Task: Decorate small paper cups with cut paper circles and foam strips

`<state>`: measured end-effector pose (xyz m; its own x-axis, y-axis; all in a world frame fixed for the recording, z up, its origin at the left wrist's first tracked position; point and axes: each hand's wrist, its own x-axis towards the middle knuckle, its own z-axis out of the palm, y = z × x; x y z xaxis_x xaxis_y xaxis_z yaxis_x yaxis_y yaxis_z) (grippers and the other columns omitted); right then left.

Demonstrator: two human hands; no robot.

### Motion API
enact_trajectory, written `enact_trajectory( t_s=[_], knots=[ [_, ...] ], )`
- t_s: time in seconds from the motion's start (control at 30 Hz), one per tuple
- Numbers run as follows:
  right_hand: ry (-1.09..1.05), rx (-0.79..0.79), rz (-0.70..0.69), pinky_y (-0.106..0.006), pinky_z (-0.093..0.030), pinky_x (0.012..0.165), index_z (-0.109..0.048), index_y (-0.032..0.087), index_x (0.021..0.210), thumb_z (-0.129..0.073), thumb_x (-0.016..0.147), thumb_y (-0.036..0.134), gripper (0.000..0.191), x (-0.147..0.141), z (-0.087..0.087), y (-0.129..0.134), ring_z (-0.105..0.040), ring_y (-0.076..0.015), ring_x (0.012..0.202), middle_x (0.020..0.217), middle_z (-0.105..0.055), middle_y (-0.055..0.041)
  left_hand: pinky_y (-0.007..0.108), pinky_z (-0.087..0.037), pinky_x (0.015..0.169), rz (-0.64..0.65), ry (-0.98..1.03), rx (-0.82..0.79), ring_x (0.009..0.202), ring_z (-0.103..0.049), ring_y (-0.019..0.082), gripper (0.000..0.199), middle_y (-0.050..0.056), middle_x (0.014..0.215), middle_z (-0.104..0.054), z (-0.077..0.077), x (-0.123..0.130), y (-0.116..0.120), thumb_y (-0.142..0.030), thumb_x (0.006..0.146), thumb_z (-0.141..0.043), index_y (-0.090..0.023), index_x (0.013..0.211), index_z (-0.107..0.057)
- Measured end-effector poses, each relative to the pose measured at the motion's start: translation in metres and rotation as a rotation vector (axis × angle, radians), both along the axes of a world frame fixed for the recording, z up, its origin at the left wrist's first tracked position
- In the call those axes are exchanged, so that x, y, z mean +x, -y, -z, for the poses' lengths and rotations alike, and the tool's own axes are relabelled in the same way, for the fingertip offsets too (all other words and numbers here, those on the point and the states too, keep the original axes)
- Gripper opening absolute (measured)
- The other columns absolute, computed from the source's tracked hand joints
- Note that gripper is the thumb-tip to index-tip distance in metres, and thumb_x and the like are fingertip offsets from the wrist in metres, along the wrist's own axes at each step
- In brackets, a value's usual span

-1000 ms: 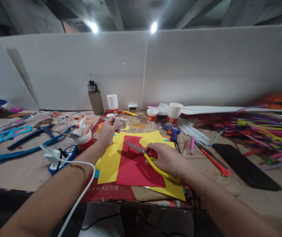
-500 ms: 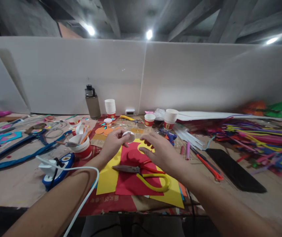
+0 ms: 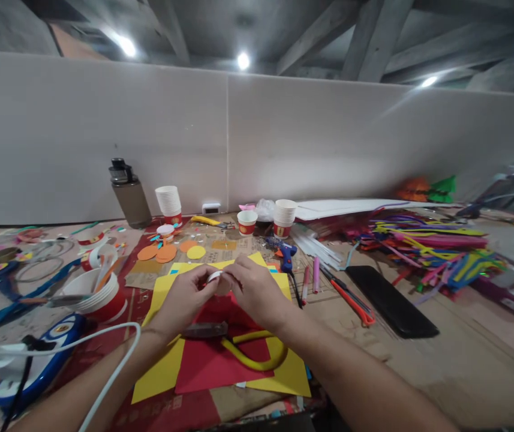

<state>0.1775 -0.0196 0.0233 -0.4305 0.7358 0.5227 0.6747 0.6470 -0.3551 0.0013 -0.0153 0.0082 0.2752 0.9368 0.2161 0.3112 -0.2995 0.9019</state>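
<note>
Both my hands meet over the sheets, on a small white round piece [image 3: 215,276] that they partly hide. My left hand [image 3: 190,297] grips it between thumb and fingers. The fingertips of my right hand [image 3: 254,288] are pinched at its right side. Below them, scissors with yellow handles [image 3: 257,362] lie on a red sheet [image 3: 221,378], blades pointing left. Yellow sheets [image 3: 149,384] lie underneath. Orange paper circles [image 3: 165,253] and a yellow paper circle [image 3: 195,252] lie just beyond my hands.
Left are a cup of tools [image 3: 113,300], a blue power strip [image 3: 45,366] and a white cable [image 3: 122,360] across my left forearm. Stacked paper cups [image 3: 167,201], a bottle [image 3: 131,201] and a blue glue gun [image 3: 287,255] stand or lie behind. A black phone [image 3: 389,300] and pipe cleaners [image 3: 436,246] lie right.
My right hand has moved in from apart and now pinches at the white piece that my left hand holds. The view has turned to the right.
</note>
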Motion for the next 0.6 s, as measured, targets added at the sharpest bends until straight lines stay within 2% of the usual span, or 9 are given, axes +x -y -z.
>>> enact_trajectory(
  t_s=[0.17,0.27,0.33,0.47,0.6],
  knots=[
    [-0.091,-0.018,0.003,-0.027,-0.042,0.069,-0.062,0.017,0.08,-0.045,0.095,0.02,0.023,0.003,-0.005,0.002,-0.051,-0.0147,0.075,0.082,-0.058,-0.0054,0.024,-0.044,0.063,-0.082,0.003,0.007,0.067,-0.055,0.015,0.016,0.0,0.073,-0.065,0.002,0.004,0.001,-0.034,0.074,-0.066,-0.019,0.079,-0.067],
    [-0.2,-0.093,0.008,-0.027,-0.042,0.071,-0.062,0.018,0.08,-0.051,0.092,0.019,0.016,0.003,-0.007,0.003,-0.053,-0.0147,0.077,0.081,-0.061,-0.0049,0.024,-0.044,0.062,-0.114,0.081,-0.048,0.067,-0.056,0.015,0.02,0.0,0.071,-0.065,0.001,0.004,-0.001,-0.037,0.071,-0.069,-0.018,0.077,-0.066],
    [-0.288,-0.232,0.014,-0.027,-0.042,0.068,-0.062,0.018,0.082,-0.055,0.088,0.021,0.009,0.001,-0.006,0.002,-0.054,-0.0142,0.074,0.079,-0.062,-0.0032,0.025,-0.045,0.064,-0.146,0.139,-0.091,0.068,-0.057,0.015,0.023,0.001,0.073,-0.066,0.001,0.002,-0.002,-0.037,0.07,-0.07,-0.017,0.079,-0.066],
    [-0.541,-0.658,-0.053,-0.024,-0.044,0.054,-0.057,0.02,0.082,-0.057,0.082,0.022,0.002,-0.004,0.002,-0.001,-0.054,-0.0105,0.057,0.07,-0.059,0.0023,0.026,-0.047,0.067,-0.18,0.206,-0.08,0.072,-0.059,0.016,0.025,0.003,0.079,-0.067,0.001,0.0,-0.002,-0.037,0.07,-0.071,-0.016,0.084,-0.065],
    [-0.795,-0.934,-0.145,-0.023,-0.047,0.047,-0.055,0.019,0.081,-0.063,0.076,0.027,0.013,-0.008,0.007,-0.003,-0.055,-0.0097,0.049,0.065,-0.059,0.0039,0.026,-0.048,0.067,-0.177,0.247,-0.042,0.073,-0.058,0.015,0.029,0.002,0.083,-0.066,0.002,0.004,0.0,-0.038,0.071,-0.071,-0.017,0.089,-0.063]
  ],
)
